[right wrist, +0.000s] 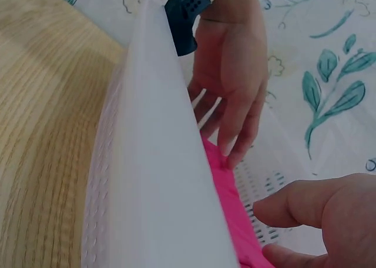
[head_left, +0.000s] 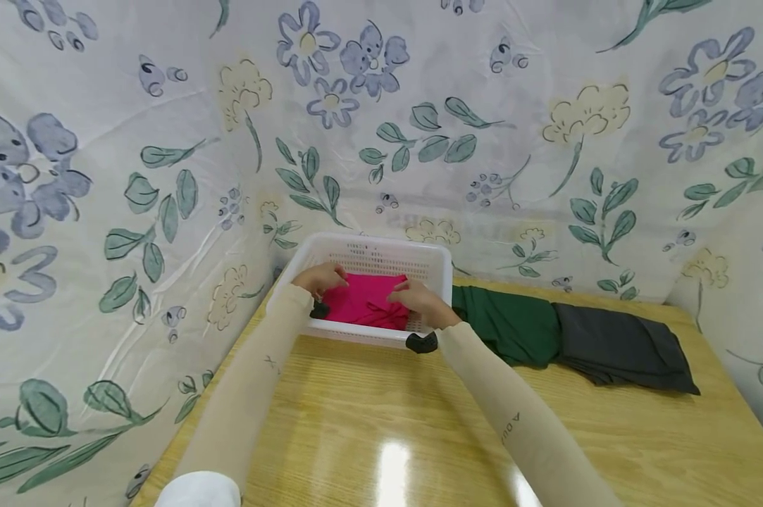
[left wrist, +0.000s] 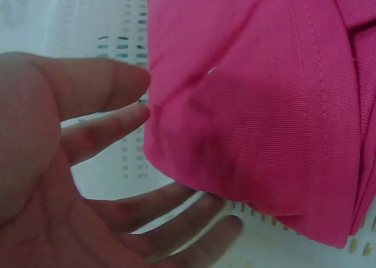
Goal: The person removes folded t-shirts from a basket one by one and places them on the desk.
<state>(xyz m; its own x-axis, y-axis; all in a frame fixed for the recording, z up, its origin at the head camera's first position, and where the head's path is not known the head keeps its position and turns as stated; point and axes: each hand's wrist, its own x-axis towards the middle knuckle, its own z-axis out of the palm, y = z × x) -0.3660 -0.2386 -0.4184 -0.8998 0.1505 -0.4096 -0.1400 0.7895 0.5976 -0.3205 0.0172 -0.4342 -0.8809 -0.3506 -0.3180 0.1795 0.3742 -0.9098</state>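
Observation:
A folded pink cloth garment [head_left: 365, 299] lies inside a white perforated plastic basket [head_left: 362, 334]. My left hand [head_left: 320, 279] is at the garment's left side. In the left wrist view, its fingers [left wrist: 106, 89] are spread and fairly straight, the tips at the pink fabric's edge [left wrist: 252, 115]. On the opposite side, my right hand [head_left: 424, 303] reaches over the basket's front right corner, fingers loosely bent near the fabric. The right wrist view shows its thumb and a finger apart [right wrist: 294, 206] beside the pink edge; the basket wall hides part of the garment.
Right of the basket, a folded green cloth [head_left: 514, 324] lies on the wooden table [head_left: 356, 401], with a folded dark grey cloth [head_left: 625, 345] beside it. Floral-patterned sheeting [head_left: 381, 176] hangs behind and along the left side, close to the basket.

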